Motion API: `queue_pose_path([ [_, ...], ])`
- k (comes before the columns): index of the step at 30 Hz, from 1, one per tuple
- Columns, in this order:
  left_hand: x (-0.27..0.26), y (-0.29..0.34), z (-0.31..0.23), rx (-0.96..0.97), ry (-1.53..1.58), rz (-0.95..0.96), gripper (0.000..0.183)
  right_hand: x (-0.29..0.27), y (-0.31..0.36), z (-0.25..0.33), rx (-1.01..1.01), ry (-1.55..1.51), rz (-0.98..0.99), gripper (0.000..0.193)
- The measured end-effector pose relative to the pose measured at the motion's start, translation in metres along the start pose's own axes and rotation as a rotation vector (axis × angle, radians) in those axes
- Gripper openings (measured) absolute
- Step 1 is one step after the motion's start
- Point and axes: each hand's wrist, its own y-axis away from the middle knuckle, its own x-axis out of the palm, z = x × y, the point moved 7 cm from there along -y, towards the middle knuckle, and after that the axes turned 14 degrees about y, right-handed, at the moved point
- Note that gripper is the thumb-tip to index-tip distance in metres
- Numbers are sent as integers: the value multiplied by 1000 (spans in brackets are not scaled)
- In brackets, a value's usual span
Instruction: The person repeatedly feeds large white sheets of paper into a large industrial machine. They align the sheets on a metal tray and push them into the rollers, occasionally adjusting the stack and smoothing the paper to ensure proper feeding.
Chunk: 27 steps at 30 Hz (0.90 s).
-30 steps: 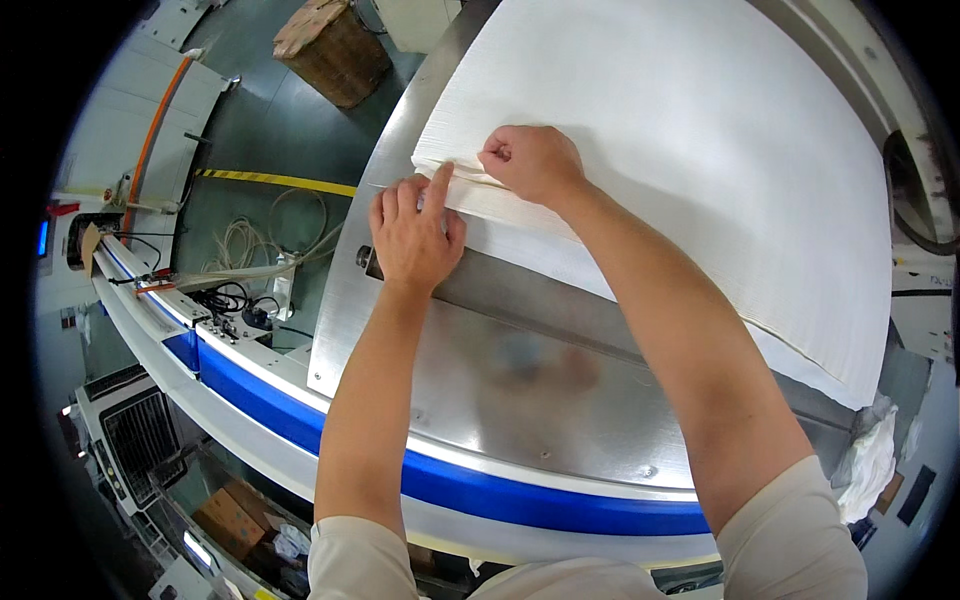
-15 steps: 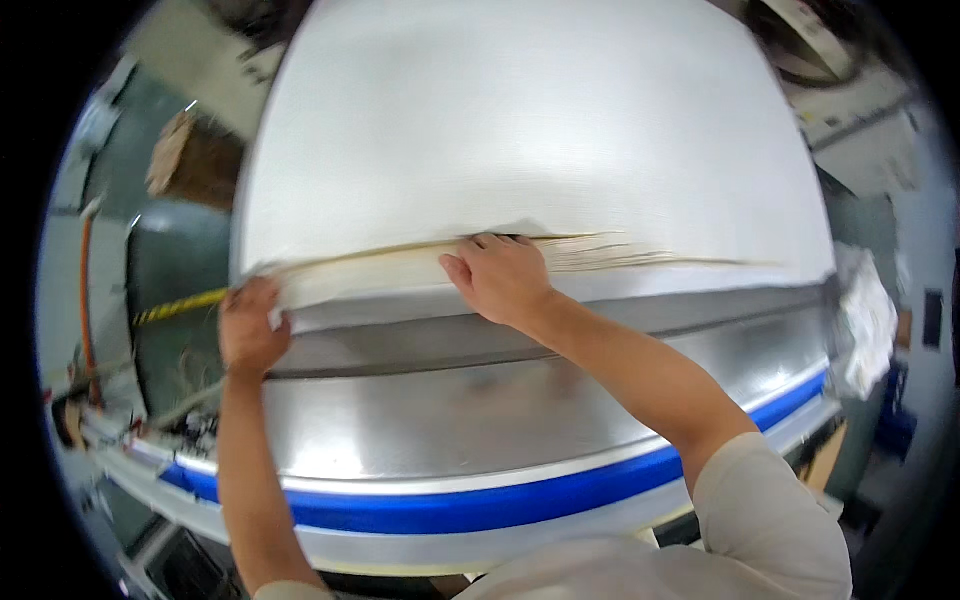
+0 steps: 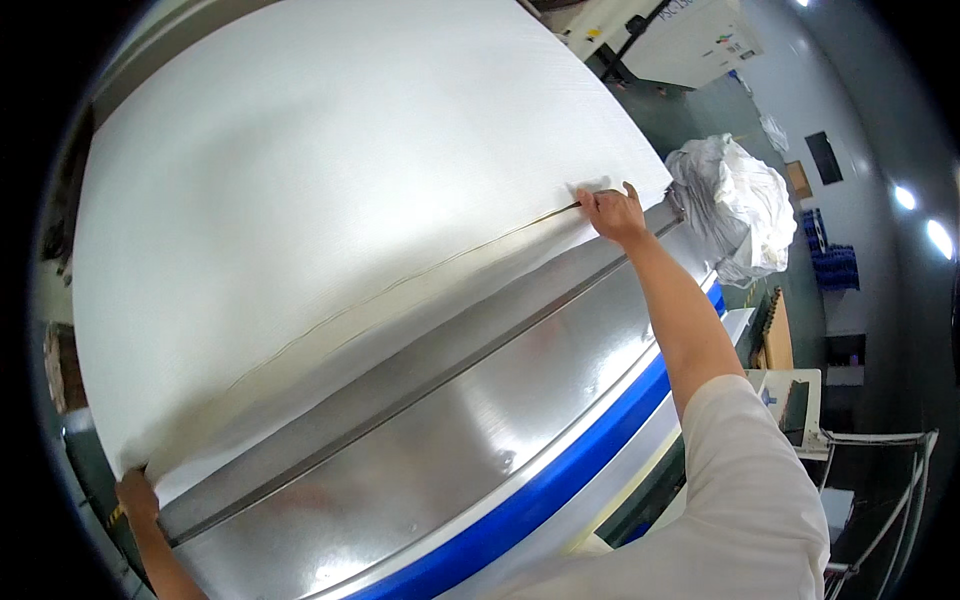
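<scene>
A broad white sheet covers most of the surface before me, with a thin cream-edged line along its near side and a pale strip below it. My right hand is at the sheet's right end, thumb and fingers closed on the edge, one finger sticking up. Far to the left, my left hand grips the near left corner of the sheet; its fingertips are partly hidden. Between the two hands the edge runs nearly straight, with a slight wave. The material's exact kind cannot be told.
A grey metal bar and a shiny metal plate lie along the near side, bordered by a blue strip. Bunched white plastic-like sheeting hangs at the right corner. Farther right are a metal frame and a pale machine cabinet.
My right hand has slid from the middle of the edge to its right end. The several fanned, wrinkled layers there now lie smoother. The view has turned toward the right.
</scene>
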Motion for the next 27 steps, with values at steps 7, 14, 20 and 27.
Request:
queue_pose_path([
  [7,22,0,42,14,300,-296,22,61,-45,-115,-161,415,190,36],
  [14,23,22,68,2,382,-452,28,87,-69,-142,30,284,279,34],
  [20,-12,10,-6,50,98,-220,28,97,-46,-217,43,356,88,31],
  [27,-48,87,90,-40,100,-203,29,10,-43,-228,-34,227,97,28],
])
